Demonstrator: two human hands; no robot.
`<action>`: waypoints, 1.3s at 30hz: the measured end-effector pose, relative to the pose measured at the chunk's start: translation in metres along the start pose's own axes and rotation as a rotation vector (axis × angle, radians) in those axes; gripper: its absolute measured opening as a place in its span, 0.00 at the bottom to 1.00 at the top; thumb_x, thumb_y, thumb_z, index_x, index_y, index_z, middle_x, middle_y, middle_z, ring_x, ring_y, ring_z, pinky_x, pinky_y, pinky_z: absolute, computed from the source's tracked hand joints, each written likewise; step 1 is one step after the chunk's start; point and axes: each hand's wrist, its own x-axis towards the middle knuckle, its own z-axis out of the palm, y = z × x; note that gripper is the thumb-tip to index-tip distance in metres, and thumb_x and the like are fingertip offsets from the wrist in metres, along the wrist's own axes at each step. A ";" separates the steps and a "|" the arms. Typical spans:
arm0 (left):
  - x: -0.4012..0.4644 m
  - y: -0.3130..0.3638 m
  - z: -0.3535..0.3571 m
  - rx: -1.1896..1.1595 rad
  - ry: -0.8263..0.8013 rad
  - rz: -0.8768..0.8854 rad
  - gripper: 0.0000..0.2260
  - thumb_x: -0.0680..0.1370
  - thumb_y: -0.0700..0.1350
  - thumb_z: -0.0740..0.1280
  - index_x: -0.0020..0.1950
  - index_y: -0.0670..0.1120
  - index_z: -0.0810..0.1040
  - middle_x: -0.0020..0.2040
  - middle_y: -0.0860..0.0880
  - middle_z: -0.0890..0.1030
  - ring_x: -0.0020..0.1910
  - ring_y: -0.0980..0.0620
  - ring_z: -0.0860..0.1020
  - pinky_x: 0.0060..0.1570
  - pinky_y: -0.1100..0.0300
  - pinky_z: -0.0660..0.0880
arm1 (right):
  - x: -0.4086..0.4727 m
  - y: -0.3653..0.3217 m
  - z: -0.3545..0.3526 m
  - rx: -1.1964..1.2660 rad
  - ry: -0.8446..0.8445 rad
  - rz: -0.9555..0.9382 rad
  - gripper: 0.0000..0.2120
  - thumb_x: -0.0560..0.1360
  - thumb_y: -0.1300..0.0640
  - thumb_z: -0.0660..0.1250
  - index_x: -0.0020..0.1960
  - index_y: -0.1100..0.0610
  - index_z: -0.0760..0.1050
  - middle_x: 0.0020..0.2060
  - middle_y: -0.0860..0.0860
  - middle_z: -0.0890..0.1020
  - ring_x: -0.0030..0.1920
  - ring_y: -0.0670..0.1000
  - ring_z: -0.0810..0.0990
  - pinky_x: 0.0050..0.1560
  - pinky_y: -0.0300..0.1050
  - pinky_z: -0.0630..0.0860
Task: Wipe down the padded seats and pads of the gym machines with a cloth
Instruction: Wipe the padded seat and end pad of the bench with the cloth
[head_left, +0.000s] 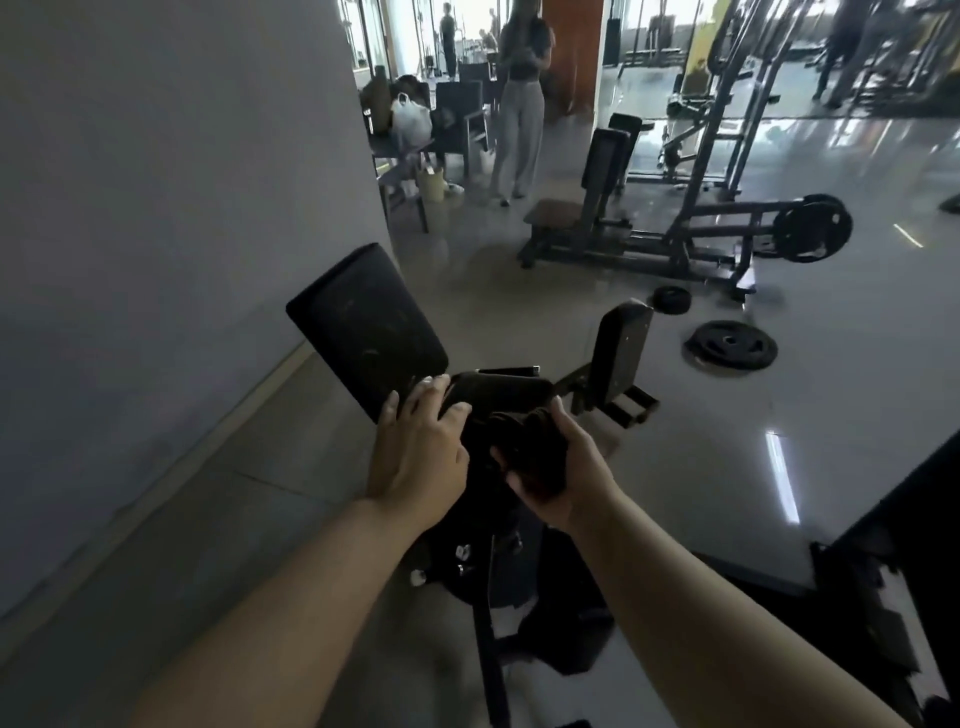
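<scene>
Pads of a black gym machine fill the middle of the view: the large slanted pad (366, 330) rises toward eleven o'clock from the hands, its left edge close to the grey wall (171, 208), its near lower corner beside the left hand. A smaller pad (496, 392) lies just past the fingers, at twelve o'clock from them. At two o'clock stands an upright pad (621, 345) on the same frame, well apart from the big one, with bare glossy floor (675, 457) open beyond it to the right.

Farther off at one o'clock sits another machine (649, 228) with a loaded weight plate, and two loose plates (730, 345) lie on the floor between it and the upright pad. A standing person (519, 104) is at twelve o'clock in the distance, beside chairs and a white bag (410, 119).

The left hand (415, 452) lies flat, fingers nearly straight and spread, its fingertips resting on the near edge of the smaller pad and holding nothing. The right hand (563, 467) is curled round a bunched dark cloth (530, 449), gripping it just right of the left hand, above the machine's post (488, 571).

A dark frame edge (893, 571) crowds the view at four o'clock.
</scene>
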 end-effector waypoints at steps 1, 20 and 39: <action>0.005 -0.002 0.002 0.006 -0.001 0.002 0.19 0.77 0.42 0.60 0.69 0.48 0.72 0.74 0.46 0.63 0.75 0.49 0.58 0.73 0.47 0.54 | 0.005 -0.002 0.001 -0.006 0.006 0.025 0.22 0.76 0.40 0.63 0.55 0.57 0.78 0.47 0.57 0.85 0.43 0.55 0.84 0.31 0.41 0.76; 0.187 -0.083 0.173 -0.082 -0.300 0.191 0.20 0.79 0.43 0.59 0.72 0.50 0.67 0.76 0.46 0.59 0.76 0.50 0.54 0.75 0.49 0.50 | 0.211 -0.024 -0.009 -0.052 0.181 -0.063 0.22 0.77 0.44 0.63 0.60 0.61 0.79 0.54 0.60 0.82 0.53 0.59 0.82 0.51 0.51 0.77; 0.294 -0.188 0.405 -0.303 -0.683 0.191 0.20 0.83 0.49 0.54 0.75 0.51 0.61 0.76 0.50 0.58 0.75 0.54 0.56 0.73 0.57 0.57 | 0.440 0.000 -0.046 -0.156 0.804 -0.208 0.21 0.82 0.66 0.53 0.74 0.55 0.64 0.57 0.54 0.77 0.54 0.55 0.77 0.53 0.47 0.74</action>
